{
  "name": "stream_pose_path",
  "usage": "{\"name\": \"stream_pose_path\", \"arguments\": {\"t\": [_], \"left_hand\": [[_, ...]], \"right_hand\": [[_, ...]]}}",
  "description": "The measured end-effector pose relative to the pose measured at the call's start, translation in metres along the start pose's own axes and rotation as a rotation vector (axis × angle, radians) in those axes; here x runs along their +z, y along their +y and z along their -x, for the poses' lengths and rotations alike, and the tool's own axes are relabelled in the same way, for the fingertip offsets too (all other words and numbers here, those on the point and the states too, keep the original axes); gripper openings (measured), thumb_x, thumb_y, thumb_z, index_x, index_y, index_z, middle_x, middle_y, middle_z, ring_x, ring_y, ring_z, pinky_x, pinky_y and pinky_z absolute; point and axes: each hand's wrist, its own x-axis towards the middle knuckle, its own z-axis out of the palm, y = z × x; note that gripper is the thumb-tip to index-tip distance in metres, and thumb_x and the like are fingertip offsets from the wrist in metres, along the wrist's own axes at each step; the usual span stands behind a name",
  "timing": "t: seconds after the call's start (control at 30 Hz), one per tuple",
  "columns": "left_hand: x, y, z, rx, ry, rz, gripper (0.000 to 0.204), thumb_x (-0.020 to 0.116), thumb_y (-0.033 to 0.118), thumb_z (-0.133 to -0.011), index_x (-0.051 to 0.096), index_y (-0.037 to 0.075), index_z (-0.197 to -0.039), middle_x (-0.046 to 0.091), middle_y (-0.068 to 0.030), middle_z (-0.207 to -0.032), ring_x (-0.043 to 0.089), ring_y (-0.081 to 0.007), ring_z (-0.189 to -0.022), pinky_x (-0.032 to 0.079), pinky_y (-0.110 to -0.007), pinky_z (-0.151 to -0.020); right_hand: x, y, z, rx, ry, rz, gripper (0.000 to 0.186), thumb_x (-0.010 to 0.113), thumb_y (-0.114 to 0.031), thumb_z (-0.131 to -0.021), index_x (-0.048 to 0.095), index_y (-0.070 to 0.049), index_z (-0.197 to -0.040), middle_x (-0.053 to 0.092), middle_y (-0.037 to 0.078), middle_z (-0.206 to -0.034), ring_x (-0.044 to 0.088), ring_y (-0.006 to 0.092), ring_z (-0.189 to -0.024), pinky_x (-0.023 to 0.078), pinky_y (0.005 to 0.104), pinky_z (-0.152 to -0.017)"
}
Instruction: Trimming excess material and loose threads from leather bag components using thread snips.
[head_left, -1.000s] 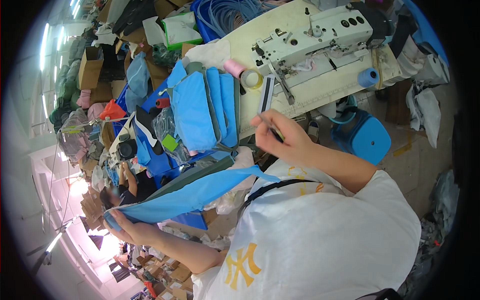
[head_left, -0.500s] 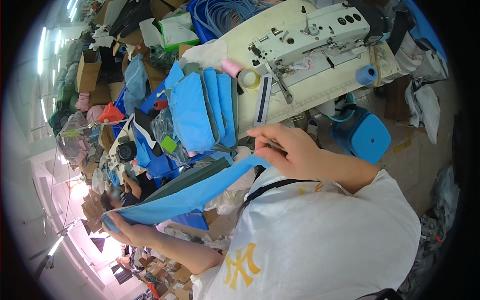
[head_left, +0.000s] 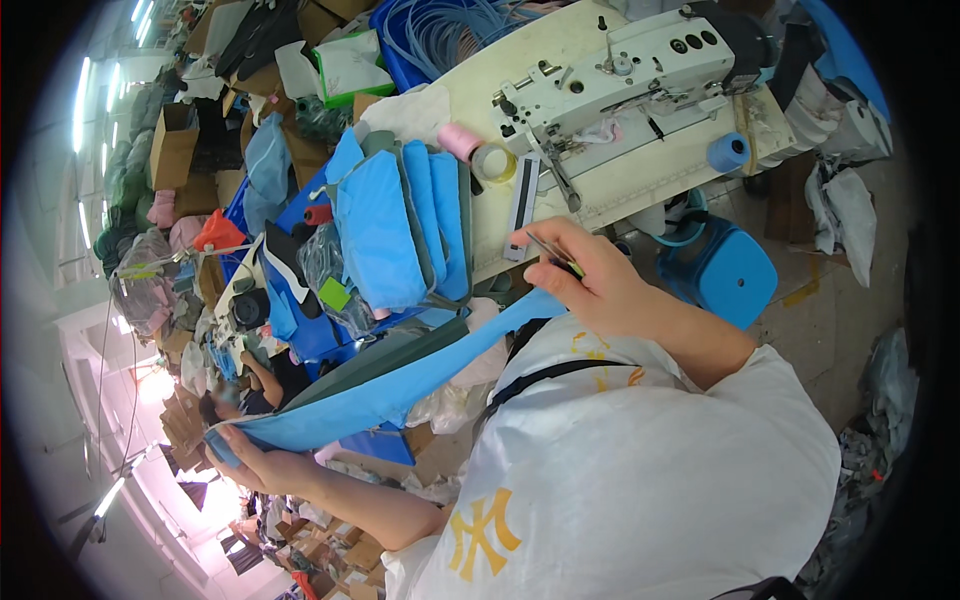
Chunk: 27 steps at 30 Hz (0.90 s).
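Observation:
My left hand (head_left: 255, 465) grips one end of a long blue fabric piece (head_left: 400, 392) backed by dark green material (head_left: 360, 360). My right hand (head_left: 590, 285) is closed around a slim metal tool with a dark handle (head_left: 550, 250), apparently snips, and the fabric's other end rises to just under it; whether those fingers also pinch the cloth is hidden. Above the fabric, a stack of blue pieces with dark edges (head_left: 375, 235) lies on the sewing table's left end. A black-and-silver flat bar (head_left: 520, 210) lies beyond my right hand.
A sewing machine (head_left: 620, 95) sits on the pale table (head_left: 660, 175), with pink (head_left: 458, 140) and blue (head_left: 728, 151) thread cones. A blue stool (head_left: 720, 275) stands right, a blue bin (head_left: 405, 30) behind. At left, a co-worker (head_left: 260, 395) is among heaps of fabric and cartons (head_left: 175, 140).
My right hand dipped toward the fabric and has risen again with the tool showing. The fabric's right end is now higher, near that hand. My left hand stays about the same.

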Motion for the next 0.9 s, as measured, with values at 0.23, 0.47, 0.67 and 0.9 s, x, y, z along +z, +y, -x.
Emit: {"name": "stream_pose_path", "arguments": {"t": [0.23, 0.47, 0.67, 0.9], "left_hand": [[-0.003, 0.001, -0.005, -0.004, 0.02, -0.069, 0.032, 0.066, 0.018, -0.095, 0.061, -0.004, -0.116, 0.065, -0.0135, -0.104, 0.065, -0.0212, -0.091, 0.058, -0.033, -0.079], [-0.008, 0.003, -0.008, -0.02, 0.003, -0.032, 0.034, 0.067, 0.019, -0.093, 0.061, -0.004, -0.118, 0.066, -0.0137, -0.105, 0.066, -0.0219, -0.09, 0.058, -0.033, -0.078], [0.0, 0.005, -0.002, -0.021, 0.094, -0.07, 0.035, 0.068, 0.018, -0.092, 0.061, -0.004, -0.119, 0.066, -0.0137, -0.11, 0.066, -0.0224, -0.093, 0.058, -0.034, -0.078], [-0.004, 0.005, -0.007, -0.069, 0.144, 0.097, 0.028, 0.064, 0.022, -0.094, 0.061, -0.001, -0.11, 0.067, -0.0116, -0.096, 0.066, -0.0213, -0.088, 0.054, -0.037, -0.087]], "right_hand": [[-0.023, -0.005, -0.004, 0.112, -0.477, -0.119, 0.046, 0.088, -0.016, -0.075, 0.064, 0.003, -0.11, 0.057, 0.0, -0.071, 0.052, 0.0057, -0.065, 0.043, 0.0232, -0.062], [-0.046, 0.013, -0.004, 0.199, -0.249, 0.059, 0.043, 0.083, -0.015, -0.078, 0.064, -0.001, -0.114, 0.056, 0.001, -0.073, 0.049, 0.009, -0.064, 0.043, 0.0244, -0.059], [-0.049, 0.031, 0.002, 0.159, 0.038, 0.085, 0.026, 0.071, -0.017, -0.09, 0.062, -0.004, -0.11, 0.058, 0.002, -0.077, 0.055, 0.0101, -0.066, 0.045, 0.0273, -0.059], [-0.022, 0.011, -0.004, 0.314, -0.073, -0.184, 0.018, 0.064, -0.02, -0.097, 0.062, -0.004, -0.103, 0.06, 0.0, -0.081, 0.056, 0.0066, -0.068, 0.046, 0.0235, -0.062]]}}
